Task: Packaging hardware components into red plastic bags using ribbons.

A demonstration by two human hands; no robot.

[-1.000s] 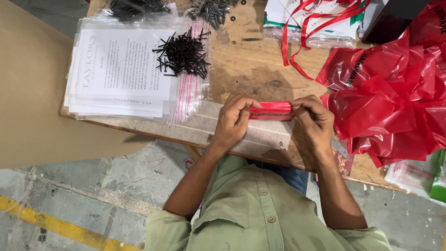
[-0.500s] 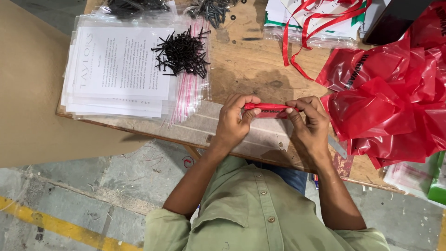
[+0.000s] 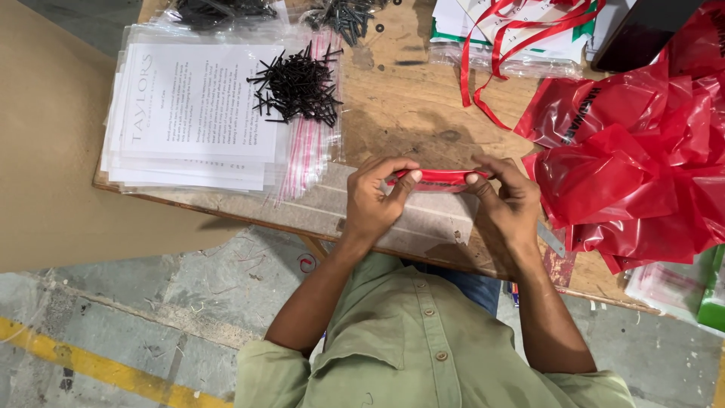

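Red plastic dominates the bench: a heap of crumpled red bags is piled just to the right of the right hand, almost touching it, and little free room is left on that side. Beyond both hands a bare stretch of the wooden worktable is seen, the only open ground for moving. Up and to the left of the left hand, a stack of clear zip bags with printed sheets is laid, topped by a heap of black screws. A small red bag, folded into a narrow strip, is pinched at each end between the two hands and held taut near the table's near edge. Judged from this, the folding appears well advanced but not yet finished. Loose red ribbon is strewn farther off.
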